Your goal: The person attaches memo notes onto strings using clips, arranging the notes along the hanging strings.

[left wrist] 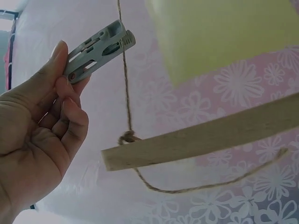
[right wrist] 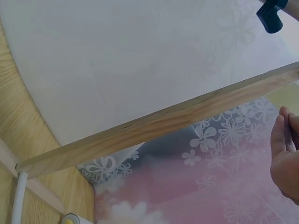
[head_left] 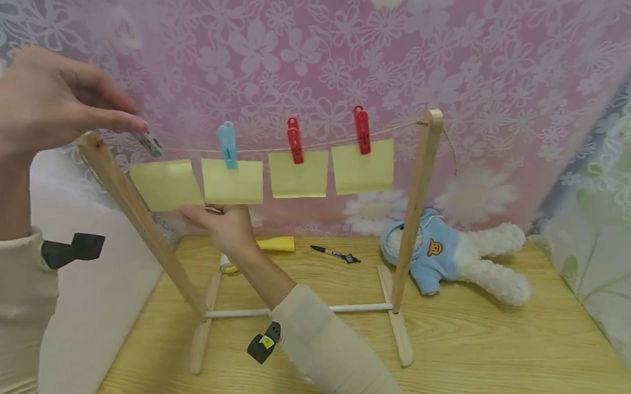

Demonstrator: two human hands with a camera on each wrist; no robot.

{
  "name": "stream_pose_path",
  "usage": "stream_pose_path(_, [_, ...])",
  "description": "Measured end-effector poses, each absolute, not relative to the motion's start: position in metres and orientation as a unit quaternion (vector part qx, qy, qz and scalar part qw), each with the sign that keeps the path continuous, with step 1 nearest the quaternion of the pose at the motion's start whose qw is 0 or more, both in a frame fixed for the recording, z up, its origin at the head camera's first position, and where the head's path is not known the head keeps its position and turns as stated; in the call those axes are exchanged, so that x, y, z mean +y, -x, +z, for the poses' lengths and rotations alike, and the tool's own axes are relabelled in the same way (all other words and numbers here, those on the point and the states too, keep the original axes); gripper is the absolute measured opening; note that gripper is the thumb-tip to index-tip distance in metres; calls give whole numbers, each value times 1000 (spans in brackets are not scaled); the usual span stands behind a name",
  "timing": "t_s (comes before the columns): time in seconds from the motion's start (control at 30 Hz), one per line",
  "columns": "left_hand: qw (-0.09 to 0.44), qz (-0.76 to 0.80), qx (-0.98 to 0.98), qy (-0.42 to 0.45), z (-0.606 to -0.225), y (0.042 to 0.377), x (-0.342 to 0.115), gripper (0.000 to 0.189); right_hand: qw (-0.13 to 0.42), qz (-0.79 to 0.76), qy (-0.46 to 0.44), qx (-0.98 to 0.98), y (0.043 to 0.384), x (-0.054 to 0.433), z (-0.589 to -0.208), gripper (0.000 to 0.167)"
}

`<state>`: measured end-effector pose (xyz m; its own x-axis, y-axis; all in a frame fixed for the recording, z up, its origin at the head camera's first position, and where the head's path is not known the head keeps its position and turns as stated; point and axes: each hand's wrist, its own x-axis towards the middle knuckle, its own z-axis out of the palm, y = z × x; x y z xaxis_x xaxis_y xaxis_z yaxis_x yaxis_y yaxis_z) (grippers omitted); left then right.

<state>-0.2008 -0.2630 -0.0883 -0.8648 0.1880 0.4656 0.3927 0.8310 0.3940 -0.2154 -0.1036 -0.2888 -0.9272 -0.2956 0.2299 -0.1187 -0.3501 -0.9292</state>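
My left hand (head_left: 66,104) pinches a grey clothespin (left wrist: 96,52) by one end, between thumb and fingers. In the left wrist view, the other end of the clothespin lies at the twine (left wrist: 125,88); I cannot tell whether it bites on it. Below the twine, the leftmost yellow paper note (head_left: 165,185) is pinched at its lower right corner by my right hand (head_left: 227,226). Three other notes hang in a row to the right, under a blue clothespin (head_left: 228,145), a red clothespin (head_left: 295,141) and another red clothespin (head_left: 362,131).
Two wooden posts (head_left: 416,209) carry the twine, joined low down by a white rod (head_left: 360,307). Behind the frame on the wooden table (head_left: 493,355) lie a pen (head_left: 332,253) and a yellow roll (head_left: 277,244). A plush toy in blue (head_left: 441,255) lies at the right post.
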Motion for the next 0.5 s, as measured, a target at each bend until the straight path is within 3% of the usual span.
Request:
stream_pose_path(0.1, [193, -248, -937, 155, -91, 203, -264, 12, 33, -805, 208, 554, 216, -103, -287, 21])
stream_pose_path(0.3, [168, -237, -947, 139, -91, 203, -265, 19, -4, -813, 261, 521, 218, -100, -285, 41])
stream_pose_path(0.5, [165, -216, -954, 125, -91, 204, -266, 26, 12, -818, 256, 515, 219, -99, -286, 31])
